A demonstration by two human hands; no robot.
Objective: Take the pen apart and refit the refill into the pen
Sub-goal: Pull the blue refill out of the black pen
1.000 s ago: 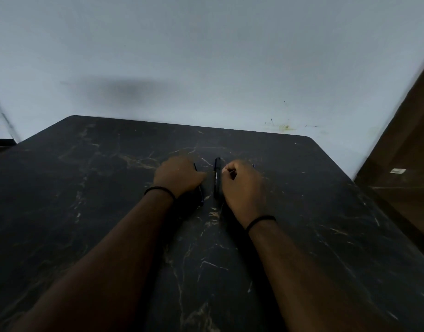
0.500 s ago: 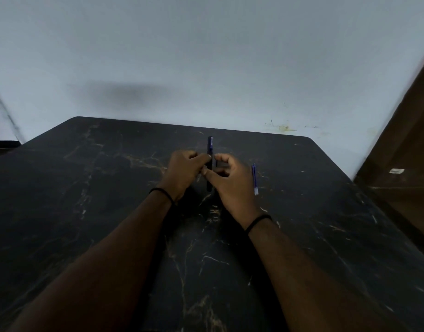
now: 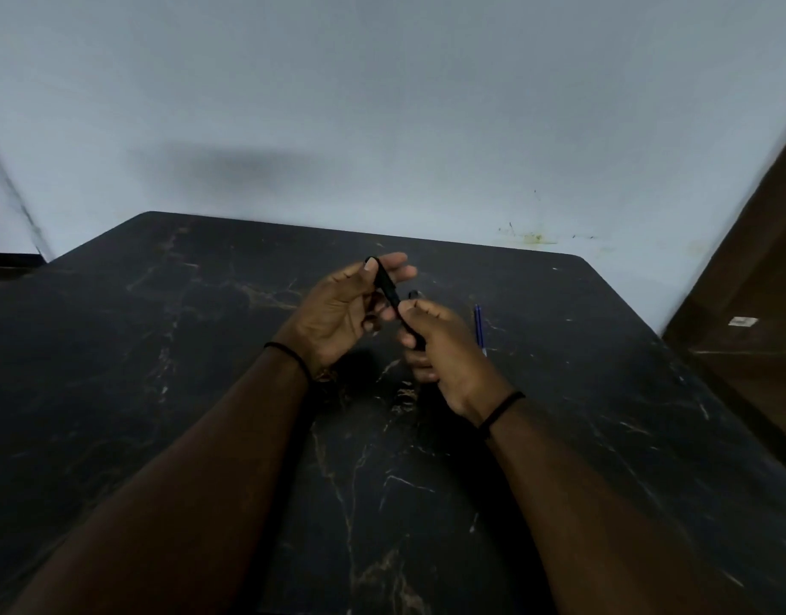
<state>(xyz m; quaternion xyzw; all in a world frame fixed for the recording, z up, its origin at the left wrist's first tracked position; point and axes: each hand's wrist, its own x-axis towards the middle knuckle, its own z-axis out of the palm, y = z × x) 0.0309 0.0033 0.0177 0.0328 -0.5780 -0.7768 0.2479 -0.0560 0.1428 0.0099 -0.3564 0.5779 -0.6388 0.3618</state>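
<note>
From the head view, both forearms reach forward over the dark marbled surface (image 3: 205,348), each wrist with a thin black band. The left hand (image 3: 338,310) is raised, palm turned inward, its thumb and fingers (image 3: 393,268) holding the upper end of the black pen (image 3: 384,281). The right hand (image 3: 444,348) sits just below and to the right, its fingers curled round the pen's lower end, so the pen slants between the two hands above the surface.

Half a second ago the pen stood nearly upright between hands set close together lower down; now the hands are lifted and the pen is tilted, top toward the left hand.

A blue refill (image 3: 480,324) lies on the surface just right of the right hand, apart from the pen.
</note>
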